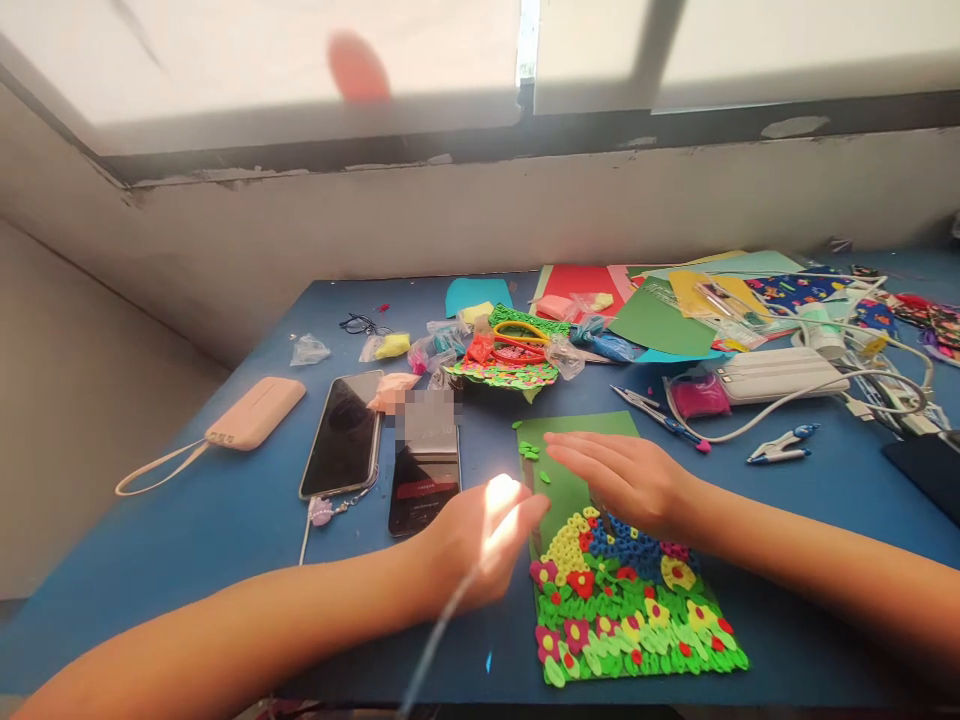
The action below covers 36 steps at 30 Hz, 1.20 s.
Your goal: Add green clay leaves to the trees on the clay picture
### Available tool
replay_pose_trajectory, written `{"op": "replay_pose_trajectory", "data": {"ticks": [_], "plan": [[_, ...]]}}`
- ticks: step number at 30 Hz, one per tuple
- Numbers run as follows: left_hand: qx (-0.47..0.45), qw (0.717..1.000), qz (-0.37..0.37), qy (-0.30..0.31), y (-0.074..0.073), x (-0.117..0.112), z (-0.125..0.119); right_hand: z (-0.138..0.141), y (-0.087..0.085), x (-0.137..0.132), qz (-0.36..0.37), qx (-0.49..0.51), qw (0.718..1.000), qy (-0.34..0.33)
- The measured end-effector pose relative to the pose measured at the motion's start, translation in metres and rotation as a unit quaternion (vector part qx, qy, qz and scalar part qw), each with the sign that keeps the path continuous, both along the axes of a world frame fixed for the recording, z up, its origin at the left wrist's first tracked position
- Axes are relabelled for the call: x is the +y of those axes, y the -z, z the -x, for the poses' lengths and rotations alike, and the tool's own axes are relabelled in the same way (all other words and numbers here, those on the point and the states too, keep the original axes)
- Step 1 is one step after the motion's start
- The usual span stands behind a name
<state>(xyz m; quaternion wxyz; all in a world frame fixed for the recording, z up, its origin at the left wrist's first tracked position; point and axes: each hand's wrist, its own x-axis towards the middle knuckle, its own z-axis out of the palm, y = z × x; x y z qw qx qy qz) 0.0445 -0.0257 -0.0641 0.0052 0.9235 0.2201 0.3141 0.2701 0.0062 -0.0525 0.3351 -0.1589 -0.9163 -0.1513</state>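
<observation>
A green card (566,490) lies on the blue table, its lower part covered with small modelling-clay flowers (576,634), leaves and grass in yellow, blue, red, purple and green. Small loose-looking green clay leaves (529,452) sit at its upper left. Over the card's upper middle is my right hand (626,482), fingers stretched out together and pointing left; its palm side is hidden. My left hand (487,540) is beside the card's left edge, fingers curled together toward it. Glare covers its knuckles, and whatever its fingertips may hold is hidden.
Two phones (341,435) and a pink power bank (256,412) lie to the left. Behind the card are bagged clay pieces and a clay-decorated piece with scissors (517,342). Coloured paper (664,318), compasses (784,445), a white power bank (780,374) and cables fill the right.
</observation>
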Motion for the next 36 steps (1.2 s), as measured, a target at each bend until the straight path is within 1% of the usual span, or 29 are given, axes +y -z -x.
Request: {"op": "replay_pose_trajectory", "data": {"ticks": [1, 2, 3, 5, 6, 8, 10, 12, 15, 17, 19, 21, 25, 27, 32, 36], "plan": [[-0.023, 0.999, 0.042, 0.002, 0.0, -0.002, 0.0, 0.0, -0.001, -0.002, 0.009, 0.001, 1.0, -0.006], [-0.051, 0.994, 0.1, -0.002, 0.0, -0.003, 0.0, 0.0, -0.002, -0.004, 0.019, 0.002, 1.0, -0.015], [-0.079, 0.982, 0.171, -0.008, -0.001, -0.005, -0.001, 0.001, -0.004, -0.008, 0.027, 0.004, 0.999, -0.025], [-0.125, 0.94, 0.318, -0.008, -0.003, -0.008, -0.002, 0.003, -0.009, -0.016, 0.028, 0.014, 0.999, -0.034], [-0.138, 0.916, 0.377, 0.0, -0.005, -0.009, -0.003, 0.005, -0.011, -0.02, 0.022, 0.02, 0.999, -0.031], [-0.155, 0.877, 0.455, 0.015, -0.008, -0.011, -0.005, 0.01, -0.013, -0.027, 0.001, 0.019, 1.0, -0.017], [-0.176, 0.848, 0.5, 0.015, -0.011, -0.013, -0.006, 0.014, -0.009, -0.031, -0.013, 0.028, 1.0, -0.004], [-0.199, 0.82, 0.536, 0.003, -0.013, -0.013, -0.006, 0.018, -0.003, -0.032, -0.012, 0.047, 0.999, -0.001], [-0.224, 0.777, 0.588, -0.022, -0.016, -0.011, -0.007, 0.021, 0.003, -0.03, 0.011, 0.058, 0.998, -0.009], [-0.245, 0.76, 0.601, -0.045, -0.018, -0.009, -0.009, 0.023, 0.003, -0.03, 0.026, 0.045, 0.999, -0.004], [-0.27, 0.755, 0.593, -0.07, -0.019, -0.007, -0.011, 0.026, 0.002, -0.03, 0.047, 0.052, 0.998, 0.01], [-0.282, 0.752, 0.589, -0.09, -0.019, -0.005, -0.012, 0.028, 0.001, -0.032, 0.093, 0.082, 0.992, 0.022], [-0.261, 0.74, 0.613, -0.087, -0.013, 0.0, -0.01, 0.028, 0.004, -0.035, 0.19, 0.139, 0.971, 0.04], [-0.246, 0.733, 0.629, -0.081, -0.008, 0.004, -0.008, 0.025, 0.004, -0.035, 0.214, 0.148, 0.964, 0.051], [-0.249, 0.702, 0.66, -0.095, 0.003, 0.006, -0.007, 0.023, -0.002, -0.034, 0.254, 0.153, 0.949, 0.103], [-0.245, 0.698, 0.667, -0.089, 0.005, 0.005, -0.008, 0.024, 0.0, -0.034, 0.3, 0.147, 0.939, 0.086]]}}
